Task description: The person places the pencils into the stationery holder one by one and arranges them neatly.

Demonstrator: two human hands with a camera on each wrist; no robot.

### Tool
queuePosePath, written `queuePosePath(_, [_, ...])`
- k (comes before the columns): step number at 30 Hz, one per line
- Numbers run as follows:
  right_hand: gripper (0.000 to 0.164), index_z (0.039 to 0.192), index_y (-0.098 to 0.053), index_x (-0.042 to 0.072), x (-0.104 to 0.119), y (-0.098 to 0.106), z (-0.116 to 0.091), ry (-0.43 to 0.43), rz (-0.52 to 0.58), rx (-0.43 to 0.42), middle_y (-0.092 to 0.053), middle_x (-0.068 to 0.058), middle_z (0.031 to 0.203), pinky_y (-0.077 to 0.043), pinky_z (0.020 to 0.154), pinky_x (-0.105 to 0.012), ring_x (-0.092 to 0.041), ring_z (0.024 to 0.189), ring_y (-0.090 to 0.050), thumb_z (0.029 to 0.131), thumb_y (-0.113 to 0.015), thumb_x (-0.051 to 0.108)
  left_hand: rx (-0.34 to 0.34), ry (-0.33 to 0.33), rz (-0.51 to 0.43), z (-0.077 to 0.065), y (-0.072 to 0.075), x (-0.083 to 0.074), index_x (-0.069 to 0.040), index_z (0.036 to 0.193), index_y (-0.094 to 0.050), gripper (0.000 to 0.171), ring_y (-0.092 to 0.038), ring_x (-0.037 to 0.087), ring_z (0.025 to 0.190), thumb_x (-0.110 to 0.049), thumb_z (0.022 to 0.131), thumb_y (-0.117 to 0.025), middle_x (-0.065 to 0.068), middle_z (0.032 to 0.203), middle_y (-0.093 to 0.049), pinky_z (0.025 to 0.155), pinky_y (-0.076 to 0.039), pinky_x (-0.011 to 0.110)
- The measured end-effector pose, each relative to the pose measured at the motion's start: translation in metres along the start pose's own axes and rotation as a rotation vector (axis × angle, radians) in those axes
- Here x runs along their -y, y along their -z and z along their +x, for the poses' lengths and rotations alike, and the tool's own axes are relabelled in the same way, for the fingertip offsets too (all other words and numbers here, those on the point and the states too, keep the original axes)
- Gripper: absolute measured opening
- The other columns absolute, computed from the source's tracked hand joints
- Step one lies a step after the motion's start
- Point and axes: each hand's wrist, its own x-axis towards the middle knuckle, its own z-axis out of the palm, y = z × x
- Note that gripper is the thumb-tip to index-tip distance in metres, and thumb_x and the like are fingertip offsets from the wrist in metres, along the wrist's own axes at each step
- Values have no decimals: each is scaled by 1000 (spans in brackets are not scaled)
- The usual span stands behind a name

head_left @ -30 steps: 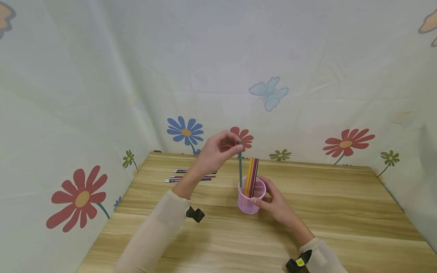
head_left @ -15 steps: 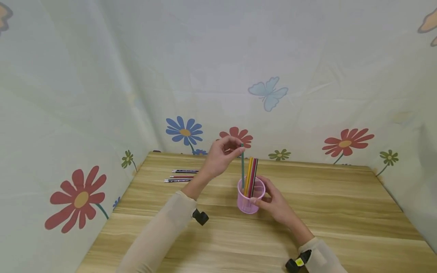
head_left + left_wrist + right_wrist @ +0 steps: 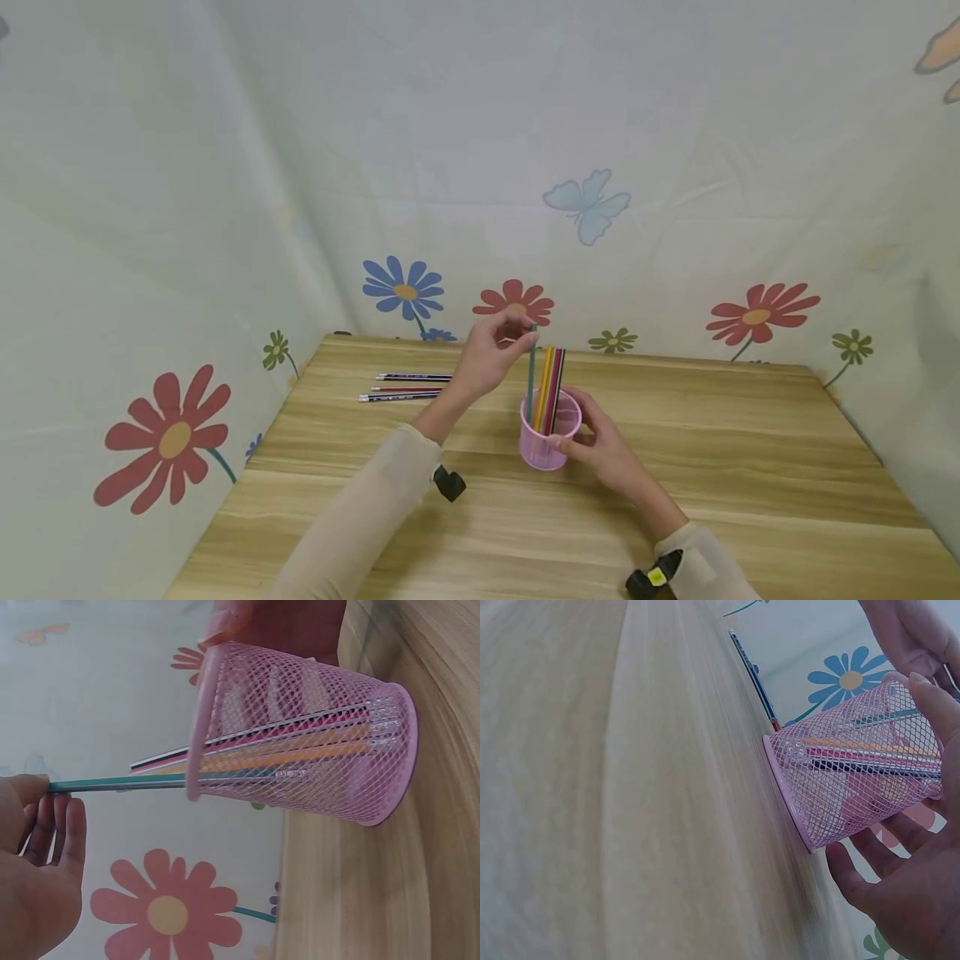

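1. The left hand [image 3: 491,354] pinches the top end of a green pencil [image 3: 531,375] between thumb and fingertips; the pencil stands nearly upright with its lower part inside the pink mesh cup [image 3: 550,437].
2. The right hand [image 3: 603,450] wraps its fingers round the cup's side and steadies it on the wooden surface [image 3: 720,467].
3. Against a second ago, the left hand has come lower and the green pencil has sunk deeper into the cup, so it looks almost seated beside the yellow, red and dark pencils [image 3: 553,385] already standing there.
4. The left wrist view shows through the mesh that the green pencil's [image 3: 150,782] lower end is well down inside the cup [image 3: 300,742]; the head view hides this behind the cup wall.
5. The right wrist view shows the right hand's fingers [image 3: 889,859] curled against the mesh.
6. Only the head view shows the spare pencils [image 3: 408,387] lying well apart on the left of the surface.
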Motion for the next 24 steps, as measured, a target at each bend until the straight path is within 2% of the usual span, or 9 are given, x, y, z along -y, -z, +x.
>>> queuePosePath(5, [77,161,-39,17,-2,-1,0,2,8,-12,-51,-20,153,-52,105,-56,-44,137,-50,96,-79,8,-20,20,32,-2,-7,13,-7,120,-71,26,-69,19,101,-25,102,-74,3,109,-71,91,-60,32])
queuePosePath(9, [77,161,-39,17,-2,-1,0,-1,12,-15,-51,-20,154,-52,106,-55,-43,137,-50,96,-79,8,-24,43,34,-3,-13,22,-8,119,-71,24,-68,19,102,-24,102,-75,3,108,-71,93,-59,32])
queuePosePath(17, [78,162,-38,16,-1,-1,0,1,17,-14,-51,-20,153,-53,105,-50,-43,137,-51,96,-79,8,-14,69,70,-7,-20,30,-8,120,-72,24,-69,17,102,-24,103,-73,0,107,-71,91,-60,31])
queuePosePath(24, [77,161,-39,18,-3,-1,0,-1,15,-11,-50,-19,155,-52,106,-52,-43,137,-50,96,-79,10,2,82,51,-11,-25,37,-10,117,-73,17,-71,17,97,-19,102,-74,1,104,-73,88,-61,31])
